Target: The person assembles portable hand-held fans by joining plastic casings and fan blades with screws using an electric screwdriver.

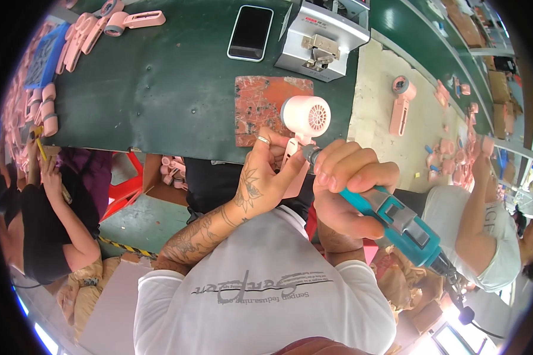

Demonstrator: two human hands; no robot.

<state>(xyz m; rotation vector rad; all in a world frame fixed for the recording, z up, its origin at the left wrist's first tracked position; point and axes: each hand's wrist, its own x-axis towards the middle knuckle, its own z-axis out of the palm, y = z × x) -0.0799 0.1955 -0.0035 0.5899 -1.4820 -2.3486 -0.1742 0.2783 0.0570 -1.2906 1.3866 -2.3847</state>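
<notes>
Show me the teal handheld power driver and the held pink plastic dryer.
Teal handheld power driver (398,233): head view, on its casing.
Held pink plastic dryer (302,115): head view, on its round head.

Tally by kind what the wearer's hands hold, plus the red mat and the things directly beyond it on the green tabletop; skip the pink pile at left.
Pink dryer-shaped unit, left hand: 1
Teal power screwdriver, right hand: 1
Red mat: 1
Phone: 1
Silver machine: 1
Total: 5
</notes>
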